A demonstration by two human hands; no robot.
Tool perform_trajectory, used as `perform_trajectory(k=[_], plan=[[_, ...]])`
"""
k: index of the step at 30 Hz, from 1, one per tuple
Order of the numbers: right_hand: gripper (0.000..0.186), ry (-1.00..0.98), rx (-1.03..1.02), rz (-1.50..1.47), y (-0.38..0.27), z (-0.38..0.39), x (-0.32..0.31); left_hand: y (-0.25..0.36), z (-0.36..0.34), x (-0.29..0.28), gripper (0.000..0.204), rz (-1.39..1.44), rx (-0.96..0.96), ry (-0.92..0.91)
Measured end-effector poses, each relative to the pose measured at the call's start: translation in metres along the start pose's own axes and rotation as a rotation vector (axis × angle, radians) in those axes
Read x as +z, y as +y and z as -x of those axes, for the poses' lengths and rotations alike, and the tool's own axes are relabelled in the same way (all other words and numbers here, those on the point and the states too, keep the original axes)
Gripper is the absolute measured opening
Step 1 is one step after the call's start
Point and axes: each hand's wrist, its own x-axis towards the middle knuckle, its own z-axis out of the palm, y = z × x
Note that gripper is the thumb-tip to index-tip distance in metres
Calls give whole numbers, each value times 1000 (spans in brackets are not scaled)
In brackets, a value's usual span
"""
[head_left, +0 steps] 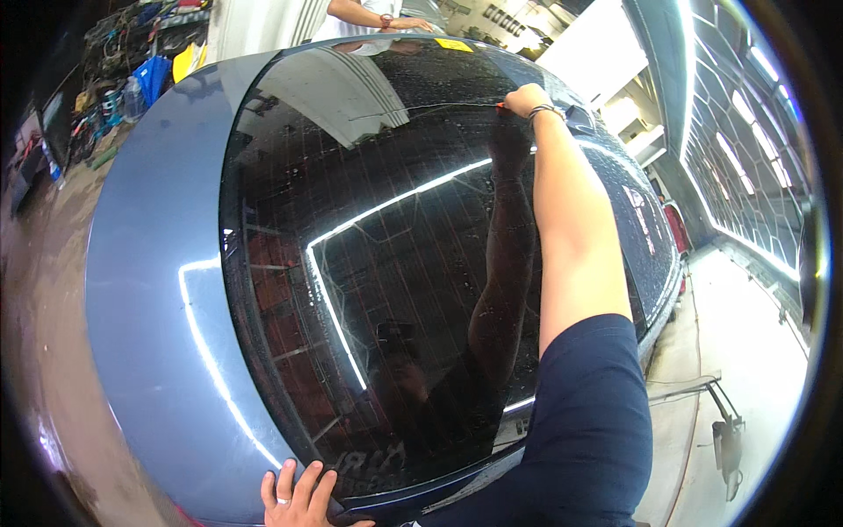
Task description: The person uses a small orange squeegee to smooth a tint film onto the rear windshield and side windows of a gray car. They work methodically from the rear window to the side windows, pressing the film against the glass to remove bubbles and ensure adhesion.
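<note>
A blue-grey car's dark, glossy rear window (378,290) fills the middle, speckled with drops and reflecting lights and my arm. My right hand (527,99) reaches over it to the far right part of the glass. Its closed fingers grip a small orange tool (500,106), mostly hidden by the hand. From there a thin pale line (430,104) runs left across the glass; I cannot tell if it is a cut or a film edge. My left hand (300,497) lies with fingers spread on the near edge of the car, between the painted trunk lid (158,255) and the glass.
Across the car, another person's hand (411,24) rests near the far edge, by a yellow card (454,45). Cluttered shelves and a blue container (152,77) stand at the far left. A light-covered wall (746,132) and pale floor (746,342) lie right.
</note>
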Motion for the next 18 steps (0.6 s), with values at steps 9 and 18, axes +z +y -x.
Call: perform_trajectory(k=[9,18], plan=[[36,33,-255,204,101,127,3,-8,1,3,101,-113,105,55],[31,66,54,-313,180,473,-43,-14,13,3,94,-52,132,90]])
